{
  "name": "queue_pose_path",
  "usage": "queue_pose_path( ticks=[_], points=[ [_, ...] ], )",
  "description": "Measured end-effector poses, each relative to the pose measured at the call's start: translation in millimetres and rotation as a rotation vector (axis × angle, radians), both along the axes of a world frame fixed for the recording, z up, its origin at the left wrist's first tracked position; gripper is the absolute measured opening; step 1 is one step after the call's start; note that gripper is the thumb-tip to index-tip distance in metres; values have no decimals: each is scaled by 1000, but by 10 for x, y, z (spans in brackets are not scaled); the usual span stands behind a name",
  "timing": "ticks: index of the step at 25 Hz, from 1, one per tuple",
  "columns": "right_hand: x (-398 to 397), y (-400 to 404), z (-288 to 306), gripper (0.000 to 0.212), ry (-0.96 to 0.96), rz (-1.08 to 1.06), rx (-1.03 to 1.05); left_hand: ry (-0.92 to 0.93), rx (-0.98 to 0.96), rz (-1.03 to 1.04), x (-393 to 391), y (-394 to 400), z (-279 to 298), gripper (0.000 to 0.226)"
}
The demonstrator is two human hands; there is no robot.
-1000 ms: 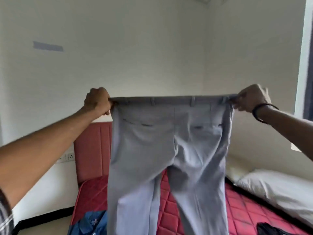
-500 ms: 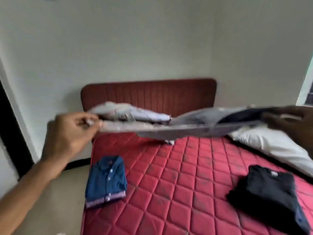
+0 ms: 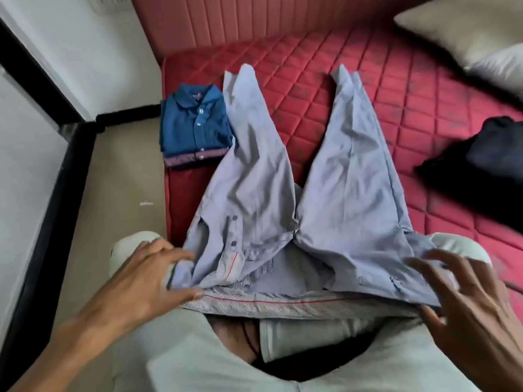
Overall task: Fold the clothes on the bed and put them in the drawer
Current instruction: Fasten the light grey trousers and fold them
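Note:
Grey trousers (image 3: pixel 254 171) lie spread on the red quilted mattress (image 3: pixel 368 80), legs splayed apart and pointing toward the headboard. Their open waistband rests over my knees. My left hand (image 3: pixel 141 278) pinches the left end of the waistband between thumb and fingers. My right hand (image 3: pixel 467 301) hovers at the right end with fingers spread, thumb near the fabric's edge. A folded blue shirt (image 3: pixel 195 123) sits at the mattress's left edge, touching the left trouser leg. A folded black garment (image 3: pixel 481 165) lies at the right. No drawer is in view.
A red padded headboard (image 3: pixel 254 18) stands at the far end and a pale pillow (image 3: pixel 467 29) lies at the top right. Beige floor (image 3: pixel 121 179) runs along the bed's left side, beside a black-framed wall. My knees in pale trousers (image 3: pixel 133 244) press against the mattress edge.
The trousers were held up in the air by the waistband, then swung down; now they lie flat on the mattress. My view has tilted downward and my right hand has loosened.

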State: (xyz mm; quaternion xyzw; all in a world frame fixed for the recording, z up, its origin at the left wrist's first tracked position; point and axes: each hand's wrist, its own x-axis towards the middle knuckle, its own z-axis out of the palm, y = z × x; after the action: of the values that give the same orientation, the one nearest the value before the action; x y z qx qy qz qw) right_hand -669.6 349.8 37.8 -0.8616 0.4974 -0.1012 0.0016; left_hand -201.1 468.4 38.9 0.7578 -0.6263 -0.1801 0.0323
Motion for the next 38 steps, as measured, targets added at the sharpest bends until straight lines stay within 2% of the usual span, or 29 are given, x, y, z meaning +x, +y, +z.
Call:
queue_pose_path(
  ticks=[2,3,6,8,9,10,12,13,15,17,18,21,23,25,28,30,33,38],
  points=[
    [330,-61,35,73,69,235,3,69,-112,67,-251,-294,-7,70],
    [469,-109,-8,73,119,347,25,95,-100,141,-403,-450,-55,65],
    [782,-343,-148,44,166,493,95,93,87,363,-658,-798,-442,72],
    [931,-448,-100,27,38,429,148,214,69,418,-650,-873,-679,58],
    [985,-479,-19,19,-69,342,185,369,15,455,-620,-886,-723,46],
    [1003,-507,52,10,-214,237,203,563,-48,510,-579,-903,-756,44],
    [1044,-525,95,3,-472,55,130,982,-140,617,-483,-924,-773,61],
    [1055,-519,45,6,-496,45,93,1178,-148,617,-471,-918,-776,63],
    [1076,-493,-133,21,-426,177,169,1356,-97,536,-519,-878,-760,59],
    [1091,-444,-366,40,-219,393,288,1293,-96,398,-617,-837,-759,45],
    [1106,-420,-470,43,-134,481,277,1245,-128,331,-662,-826,-763,36],
    [1261,-310,-598,28,-56,647,159,1175,-156,216,-770,-859,-768,20],
    [1362,-265,-653,20,-138,676,113,1081,-127,132,-881,-863,-769,17],
    [1434,-238,-734,23,-309,626,130,973,-131,88,-986,-869,-802,19],
    [1450,-202,-859,16,-489,503,145,978,-102,47,-1059,-910,-809,16],
    [1447,-196,-910,19,-560,422,149,990,-96,29,-1065,-927,-813,15],
    [1449,-204,-931,21,-634,322,162,935,-166,-11,-1050,-928,-804,16],
    [1416,-202,-956,10,-658,333,132,767,-308,-177,-1033,-908,-748,20]
  ],
)
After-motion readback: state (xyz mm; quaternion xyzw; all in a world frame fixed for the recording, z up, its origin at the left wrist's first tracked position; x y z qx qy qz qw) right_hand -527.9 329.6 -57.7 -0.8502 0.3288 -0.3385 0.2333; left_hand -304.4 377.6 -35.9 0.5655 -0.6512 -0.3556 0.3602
